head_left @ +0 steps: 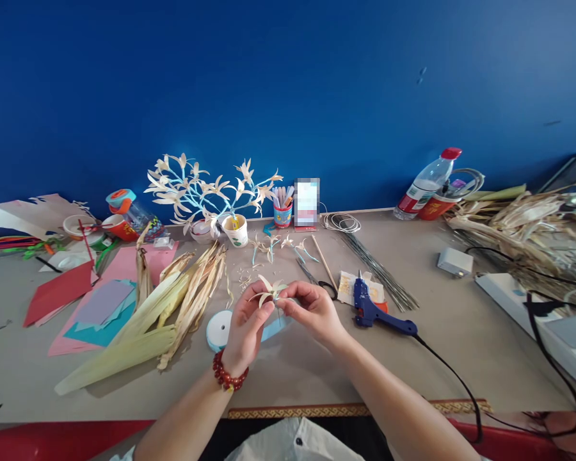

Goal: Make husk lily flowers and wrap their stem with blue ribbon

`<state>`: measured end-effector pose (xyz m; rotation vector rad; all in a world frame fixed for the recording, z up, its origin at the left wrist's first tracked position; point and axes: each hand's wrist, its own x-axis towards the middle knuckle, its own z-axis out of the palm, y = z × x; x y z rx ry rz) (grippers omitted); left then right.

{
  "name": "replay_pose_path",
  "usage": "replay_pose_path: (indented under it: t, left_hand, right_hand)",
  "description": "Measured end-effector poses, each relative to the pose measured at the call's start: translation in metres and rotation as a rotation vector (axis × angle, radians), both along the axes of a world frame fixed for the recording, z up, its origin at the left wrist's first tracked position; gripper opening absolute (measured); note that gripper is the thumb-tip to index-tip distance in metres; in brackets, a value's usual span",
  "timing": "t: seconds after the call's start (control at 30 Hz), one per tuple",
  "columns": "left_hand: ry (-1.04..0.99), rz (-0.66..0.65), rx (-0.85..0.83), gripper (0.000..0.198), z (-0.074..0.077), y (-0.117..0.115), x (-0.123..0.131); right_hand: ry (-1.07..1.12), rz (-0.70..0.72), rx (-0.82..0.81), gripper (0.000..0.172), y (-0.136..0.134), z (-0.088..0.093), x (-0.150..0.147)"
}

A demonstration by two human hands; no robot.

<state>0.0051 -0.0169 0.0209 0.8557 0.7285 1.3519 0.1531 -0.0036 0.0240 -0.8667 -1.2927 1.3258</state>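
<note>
While trim (302, 412) is edging the near side of the table (292, 378), both forearms are reaching over it, and tabletop is showing between them. The left hand (247, 326), wearing a bracelet (228, 374), is pinching a pale flower (271, 293) between thumb and fingers. The right hand (317, 312) is narrowing to a pinch at the flower's base, where a thin stem is hanging down. The flower is sitting between the fingertips, above the table.

Just left of the hands, a spool (217, 331) is lying flat, its outer edge coming near the left wrist. Farther left, husks (125, 336) are pointing towards the front edge, a strip of tabletop running before them, and paper (60, 291) is lying beyond.

On the right, a glue gun (381, 314) is lying apart from the right forearm, its cord (446, 365) trailing over the near edge. Between the gun and the power strip (523, 314), a broad stretch of tabletop is opening. Scissors (327, 288) are lying just behind the right hand, wires (379, 269) slanting past them.

Farther back, loose blossoms (271, 248) are lying before a cup (235, 232), which is holding flowering branches. A phone (307, 203) is standing near the wall (288, 83), and a bottle (422, 189) is standing well to its right.
</note>
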Motion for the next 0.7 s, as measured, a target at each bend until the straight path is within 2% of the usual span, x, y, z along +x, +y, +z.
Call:
replay_pose_path:
  t: [0.23, 0.37, 0.47, 0.57, 0.7]
  left_hand:
    - [0.026, 0.028, 0.012, 0.02, 0.001, -0.002, 0.0]
    - [0.045, 0.073, 0.077, 0.008, -0.002, -0.003, 0.0]
    - [0.057, 0.084, 0.1, 0.007, -0.004, -0.002, 0.002]
    - [-0.012, 0.094, 0.053, 0.016, -0.006, 0.001, 0.003]
    - [-0.045, 0.131, -0.111, 0.029, -0.006, 0.009, -0.002]
  right_hand:
    - [0.045, 0.01, -0.043, 0.018, -0.001, 0.002, 0.0]
    - [0.063, 0.037, -0.057, 0.02, -0.001, 0.002, 0.0]
    - [0.038, 0.025, -0.05, 0.022, -0.001, 0.003, 0.001]
    - [0.043, 0.016, -0.042, 0.022, -0.001, 0.004, 0.001]
    - [0.07, 0.017, -0.045, 0.023, 0.0, 0.004, 0.001]
